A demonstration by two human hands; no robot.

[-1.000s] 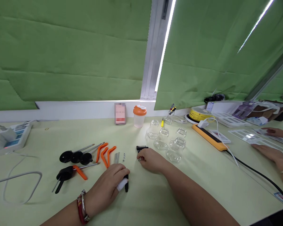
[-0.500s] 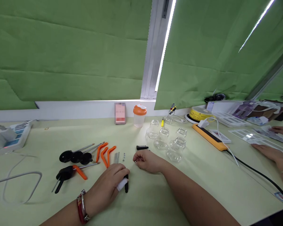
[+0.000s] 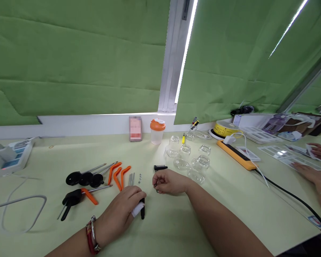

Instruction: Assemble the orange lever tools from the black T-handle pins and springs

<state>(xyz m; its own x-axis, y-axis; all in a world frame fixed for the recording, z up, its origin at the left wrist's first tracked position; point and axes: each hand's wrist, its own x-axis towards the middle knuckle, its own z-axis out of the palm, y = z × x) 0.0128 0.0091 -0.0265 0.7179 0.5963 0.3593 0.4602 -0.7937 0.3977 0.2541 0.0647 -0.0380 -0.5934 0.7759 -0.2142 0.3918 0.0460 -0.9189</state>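
My left hand (image 3: 124,207) is closed around a slim black plastic part (image 3: 142,211), whose lower end sticks out below the fingers. A white wrap (image 3: 138,209) covers part of its thumb. To the right, my right hand (image 3: 171,182) is closed in a pinch over the table; a small dark piece shows under its fingertips, too small to name. Just behind that hand lies a black part with a spring-like row (image 3: 160,167). Thin metal rods (image 3: 131,179) and several tiny metal pieces (image 3: 139,178) lie beyond the left hand, near orange angled plastic pieces (image 3: 117,177).
Black round-ended parts with metal shafts (image 3: 87,177) lie at left, by a white cable (image 3: 40,196). Upturned glass jars (image 3: 182,162), an orange-lidded cup (image 3: 157,132) and an orange power strip (image 3: 237,156) stand behind and right. Another person's hands (image 3: 307,173) are at far right.
My right hand has turned slightly and shifted a little to the right, and a small dark piece now shows below its fingertips. My left hand keeps its hold on the black part.
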